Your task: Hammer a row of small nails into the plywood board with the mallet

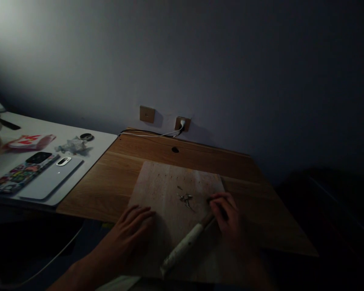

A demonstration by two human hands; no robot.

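A thin wooden board [166, 198] lies on the brown table, with a row of small dark marks near its far edge. Several loose nails [186, 199] are heaped near its middle. My left hand [132, 230] rests on the board's left side, fingers stretched out, holding nothing. Across the board's near right part lies what looks like a hammer [183, 246], its pale, worn handle pointing toward me. My right hand [227, 212] is closed at the far end of it, fingers bent around the head, which is mostly hidden in shadow.
On the white table [100, 149] at left are a pale phone [53, 178], a patterned phone [21, 173], a crumpled plastic wrapper [74, 146] and a red-and-white packet [32, 141]. A white plug [182, 122] sits in a wall socket, its cable running along the brown table [100, 182].
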